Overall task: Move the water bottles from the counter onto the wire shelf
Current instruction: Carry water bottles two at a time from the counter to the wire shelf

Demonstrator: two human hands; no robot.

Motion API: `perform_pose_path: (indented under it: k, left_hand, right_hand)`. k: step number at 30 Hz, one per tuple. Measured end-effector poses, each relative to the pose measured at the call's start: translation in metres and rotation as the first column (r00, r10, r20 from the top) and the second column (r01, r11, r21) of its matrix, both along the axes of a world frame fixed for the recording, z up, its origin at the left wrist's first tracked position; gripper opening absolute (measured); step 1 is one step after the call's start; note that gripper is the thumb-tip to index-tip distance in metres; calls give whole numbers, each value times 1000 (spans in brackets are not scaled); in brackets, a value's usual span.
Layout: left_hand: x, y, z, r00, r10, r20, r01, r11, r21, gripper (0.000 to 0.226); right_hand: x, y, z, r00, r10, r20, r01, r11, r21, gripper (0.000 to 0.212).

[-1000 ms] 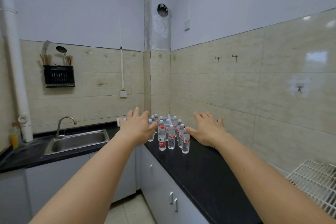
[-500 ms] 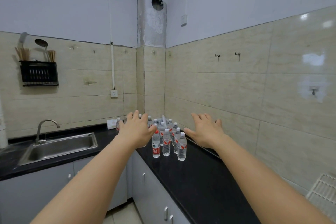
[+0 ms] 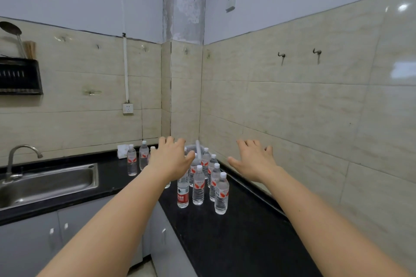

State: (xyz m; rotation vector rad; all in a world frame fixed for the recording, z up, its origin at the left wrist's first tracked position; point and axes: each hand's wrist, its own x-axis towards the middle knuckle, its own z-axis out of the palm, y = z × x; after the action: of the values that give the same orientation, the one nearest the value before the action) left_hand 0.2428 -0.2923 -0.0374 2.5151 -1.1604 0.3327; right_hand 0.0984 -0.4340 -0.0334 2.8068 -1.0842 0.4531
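- Your two bare forearms reach forward from the bottom edge, over the black worktop (image 3: 225, 245) and the grey cabinet doors (image 3: 33, 245) beneath it.
- The water bottles (image 3: 221, 195) stand upright on the worktop in a tight cluster near the corner. They have white caps and red-and-white labels. A red-label bottle (image 3: 183, 194) stands at the left front.
- Your left grip (image 3: 171, 159) hovers over the left side of the cluster, palm down, with its fingers spread and loose, grasping nothing. It hides some bottles, and you cannot tell whether it touches a cap.
- Your right grip (image 3: 254, 164) hangs to the right of the cluster, near the tiled wall. It is palm down and released, with the thumb pointing toward the bottles but apart from them.
- A few further bottles (image 3: 131, 162) stand apart to the left, by the back wall.
- A pale basket (image 3: 194, 148) sits in the corner behind the cluster.
- A steel sink (image 3: 45, 182) with a curved faucet (image 3: 20, 155) is set into the worktop at the left.
- On the tiles are a socket (image 3: 127, 108), two hooks (image 3: 281, 55) and a dark utensil rack (image 3: 20, 75).
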Motion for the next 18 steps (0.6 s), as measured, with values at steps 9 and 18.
perform_pose_path:
  k: [9,18]
  left_hand:
    - [113,-107,-56,999,-41,-34,43,998,38,53]
    - [256,-214,-123,978,-137,-160,153,984,90,52]
  right_hand:
    - [103,-95,-56,998,-35,-53,40,996,85,58]
    - [230,-193,-118,991,-118,-63,128,974,189,49]
